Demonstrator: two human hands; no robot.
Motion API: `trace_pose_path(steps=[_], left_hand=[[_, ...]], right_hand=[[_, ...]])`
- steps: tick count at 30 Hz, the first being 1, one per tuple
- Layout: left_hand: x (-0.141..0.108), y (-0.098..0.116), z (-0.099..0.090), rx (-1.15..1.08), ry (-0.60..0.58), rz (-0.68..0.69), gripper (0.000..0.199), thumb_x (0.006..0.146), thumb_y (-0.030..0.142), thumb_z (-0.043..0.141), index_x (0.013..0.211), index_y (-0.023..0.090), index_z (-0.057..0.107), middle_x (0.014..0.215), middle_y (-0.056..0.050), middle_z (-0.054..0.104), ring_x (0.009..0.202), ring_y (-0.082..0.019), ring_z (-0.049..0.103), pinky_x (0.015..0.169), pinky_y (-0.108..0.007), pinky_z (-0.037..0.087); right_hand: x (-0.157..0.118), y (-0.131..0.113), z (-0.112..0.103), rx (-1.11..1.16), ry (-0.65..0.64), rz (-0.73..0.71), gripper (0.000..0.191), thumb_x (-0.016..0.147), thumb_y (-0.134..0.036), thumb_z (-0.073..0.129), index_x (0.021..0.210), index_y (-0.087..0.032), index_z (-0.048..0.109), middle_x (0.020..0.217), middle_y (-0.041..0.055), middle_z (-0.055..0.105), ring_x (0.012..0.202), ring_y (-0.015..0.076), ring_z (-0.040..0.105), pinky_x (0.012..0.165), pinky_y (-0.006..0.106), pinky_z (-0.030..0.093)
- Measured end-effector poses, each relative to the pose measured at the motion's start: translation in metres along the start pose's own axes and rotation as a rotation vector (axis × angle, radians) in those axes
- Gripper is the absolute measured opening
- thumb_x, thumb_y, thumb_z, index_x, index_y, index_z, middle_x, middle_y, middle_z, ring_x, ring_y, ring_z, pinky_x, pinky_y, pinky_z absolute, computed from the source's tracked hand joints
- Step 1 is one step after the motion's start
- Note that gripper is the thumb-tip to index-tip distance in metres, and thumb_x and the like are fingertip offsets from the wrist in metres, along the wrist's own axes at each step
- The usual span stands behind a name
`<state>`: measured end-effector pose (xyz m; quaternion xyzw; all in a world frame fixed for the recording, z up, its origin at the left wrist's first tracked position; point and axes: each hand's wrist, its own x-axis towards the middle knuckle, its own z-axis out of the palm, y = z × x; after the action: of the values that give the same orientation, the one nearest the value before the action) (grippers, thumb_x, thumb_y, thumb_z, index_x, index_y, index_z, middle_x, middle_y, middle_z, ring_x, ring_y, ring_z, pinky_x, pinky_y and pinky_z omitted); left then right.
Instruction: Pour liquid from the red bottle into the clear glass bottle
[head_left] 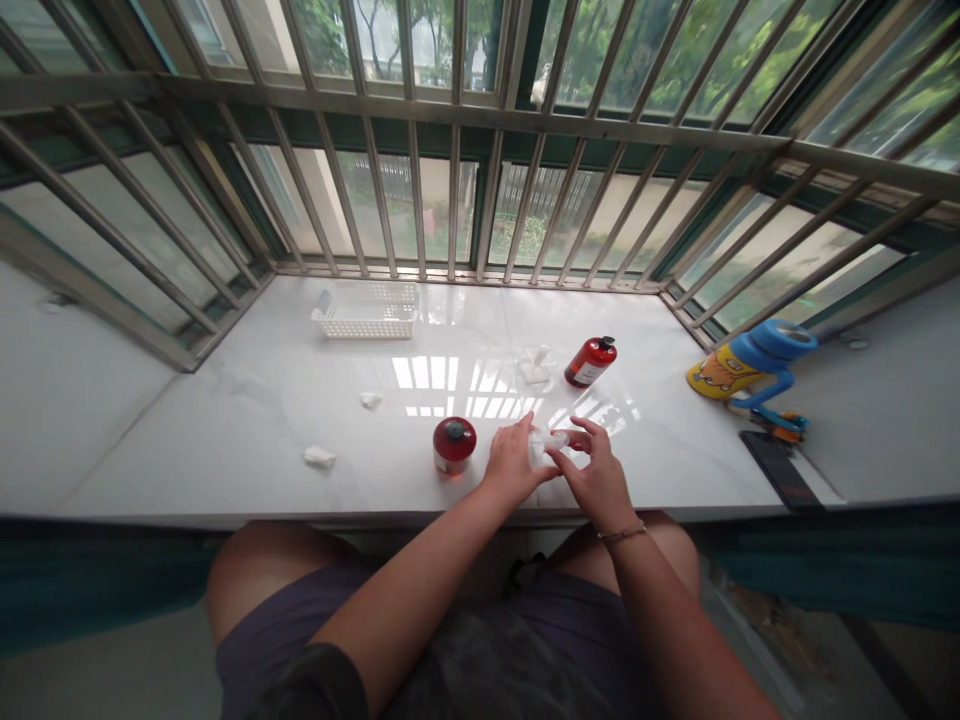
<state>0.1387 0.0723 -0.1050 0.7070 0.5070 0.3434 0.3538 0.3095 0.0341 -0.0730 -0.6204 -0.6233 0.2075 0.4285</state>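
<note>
Left grip [514, 465] and right grip [596, 475] clenched on white tissue wad [544, 445].
Red jar [454, 445] stands just beside the left grip.

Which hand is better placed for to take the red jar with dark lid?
Left, probably: the left hand is closer to the red jar, while the right hand lies farther away, beyond the white tissue held between both hands.

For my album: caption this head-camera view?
Left hand and right hand hold a crumpled white tissue over a white marble sill.
</note>
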Motion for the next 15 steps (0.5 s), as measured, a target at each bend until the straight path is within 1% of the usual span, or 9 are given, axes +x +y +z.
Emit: trace_pose_path(steps=[2,6,12,15], left_hand=[[0.0,0.0009,-0.001,-0.001,0.002,0.006,0.11,0.071,0.043,0.101,0.161,0.024,0.042,0.141,-0.012,0.068,0.135,-0.038,0.061,0.122,-0.057,0.043],[-0.0004,0.0021,-0.0024,-0.004,0.002,0.02,0.107,0.072,0.042,0.099,0.161,0.024,0.041,0.142,-0.011,0.068,0.136,-0.037,0.061,0.122,-0.058,0.041],[-0.0001,0.0005,-0.0011,0.005,0.006,0.025,0.109,0.071,0.042,0.1,0.16,0.022,0.042,0.142,-0.013,0.068,0.135,-0.037,0.061,0.122,-0.057,0.042],[-0.0004,0.0005,-0.0009,0.01,-0.001,0.028,0.108,0.072,0.039,0.099,0.161,0.023,0.041,0.143,-0.012,0.068,0.135,-0.036,0.061,0.123,-0.057,0.041]], right_hand=[[-0.0005,0.0007,0.0036,0.002,0.028,0.005,0.068,0.091,-0.061,0.079,0.143,-0.025,0.053,0.12,0.0107,0.078,0.105,0.031,0.075,0.098,0.053,0.061],[-0.0014,-0.0012,0.0066,-0.028,0.061,0.04,0.067,0.089,-0.063,0.079,0.139,-0.025,0.056,0.117,0.0106,0.077,0.1,0.0311,0.075,0.092,0.052,0.063],[-0.0027,-0.0021,0.0036,-0.024,0.033,0.025,0.06,0.092,-0.06,0.078,0.137,-0.026,0.057,0.115,0.009,0.077,0.101,0.03,0.074,0.095,0.05,0.061],[-0.0024,-0.0038,0.0073,-0.057,0.07,0.037,0.061,0.09,-0.061,0.078,0.135,-0.025,0.057,0.11,0.0083,0.074,0.096,0.029,0.072,0.09,0.048,0.061]])
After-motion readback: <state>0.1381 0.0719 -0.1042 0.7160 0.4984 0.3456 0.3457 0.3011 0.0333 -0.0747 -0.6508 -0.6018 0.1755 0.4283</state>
